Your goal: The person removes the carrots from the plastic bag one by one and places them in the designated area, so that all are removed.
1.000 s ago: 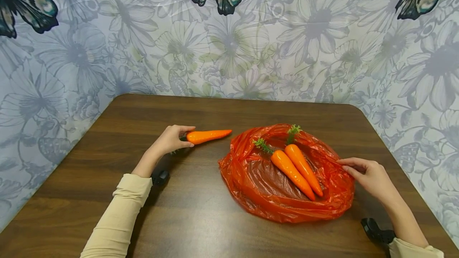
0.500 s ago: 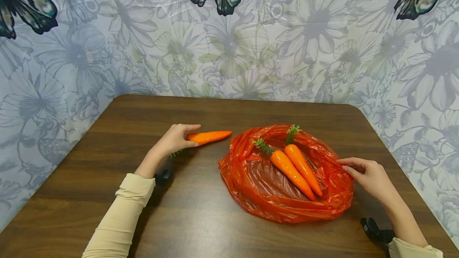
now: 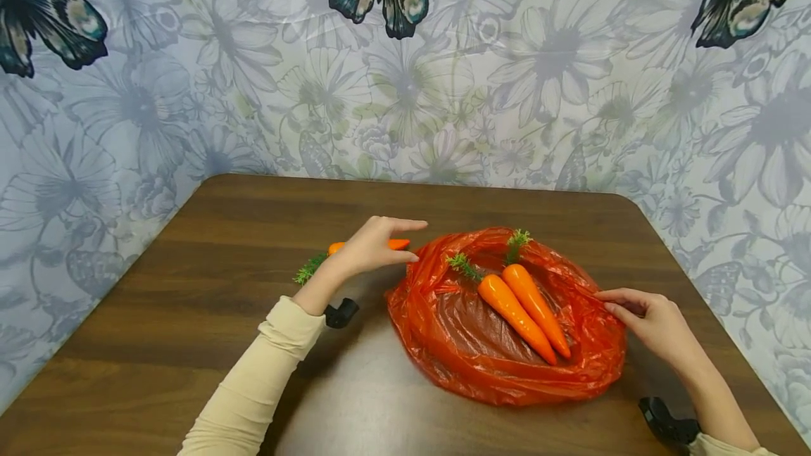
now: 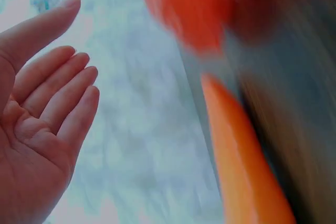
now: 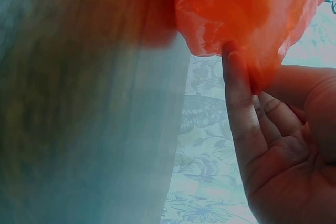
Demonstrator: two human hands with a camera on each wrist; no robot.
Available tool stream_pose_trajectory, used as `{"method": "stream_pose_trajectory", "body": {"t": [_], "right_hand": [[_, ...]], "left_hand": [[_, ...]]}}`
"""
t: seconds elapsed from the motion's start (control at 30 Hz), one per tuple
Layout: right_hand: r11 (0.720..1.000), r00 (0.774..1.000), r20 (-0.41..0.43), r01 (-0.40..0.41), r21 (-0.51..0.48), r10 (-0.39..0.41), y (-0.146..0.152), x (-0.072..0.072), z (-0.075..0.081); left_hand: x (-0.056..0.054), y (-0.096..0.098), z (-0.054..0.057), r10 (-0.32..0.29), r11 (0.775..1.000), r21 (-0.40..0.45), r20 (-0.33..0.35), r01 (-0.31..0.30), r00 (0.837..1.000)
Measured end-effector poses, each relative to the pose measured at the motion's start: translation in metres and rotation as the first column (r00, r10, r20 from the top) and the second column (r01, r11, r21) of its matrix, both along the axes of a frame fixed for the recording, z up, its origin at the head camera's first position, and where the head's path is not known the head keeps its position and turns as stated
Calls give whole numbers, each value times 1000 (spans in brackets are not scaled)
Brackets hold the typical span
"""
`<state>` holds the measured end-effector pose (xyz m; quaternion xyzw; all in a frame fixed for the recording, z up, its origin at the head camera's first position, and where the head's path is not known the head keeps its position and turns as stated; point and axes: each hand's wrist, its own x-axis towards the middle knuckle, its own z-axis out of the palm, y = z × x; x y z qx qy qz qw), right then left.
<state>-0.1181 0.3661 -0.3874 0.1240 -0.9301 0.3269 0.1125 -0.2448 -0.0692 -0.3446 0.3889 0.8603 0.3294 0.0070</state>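
A red plastic bag [image 3: 456,378] lies spread on the table with its mouth facing up. Two carrots [image 3: 516,312] with green tops rest inside it, side by side. My right hand [image 3: 659,322] pinches the bag's right rim between thumb and fingers, as the right wrist view [image 5: 283,145] also shows. My left hand [image 3: 367,248] is held above the table near the bag's left rim, thumb and fingers spread apart with nothing between them. Behind it a third carrot [image 3: 399,244] lies on the table, partly hidden by that hand; the left wrist view shows this carrot [image 4: 239,161] apart from the palm.
The brown wooden table [image 3: 158,343] has rounded far corners. Past its far edge stands a wall [image 3: 405,111] with a flower and butterfly pattern. A black wrist device [image 3: 342,312] sits under the left wrist, another [image 3: 668,422] by the right.
My left hand has let go of the third carrot and moved right toward the bag, its fingers spreading. The carrot stays where it was. My right hand keeps its pinch on the rim.
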Motion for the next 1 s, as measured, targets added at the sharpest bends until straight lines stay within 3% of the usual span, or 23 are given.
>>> {"method": "stream_pose_trajectory", "body": {"t": [0.17,0.3,0.4,0.57,1.0], "right_hand": [[1000,1000,-7,-8,6,8,0,0,0],[1000,1000,-23,-9,13,9,-1,0,1],[1000,1000,-27,-7,19,8,-1,0,2],[1000,1000,-13,-14,17,14,-2,0,0],[1000,1000,12,5,24,-5,-3,-1,4]], "left_hand": [[9,54,1,-177,982,-67,17,178,984],[10,85,-5,-301,950,-77,41,304,953],[8,99,-12,-352,931,-76,73,357,933],[5,107,-21,-338,929,-118,119,352,933],[-1,112,-31,-317,924,-186,116,334,941]]}}
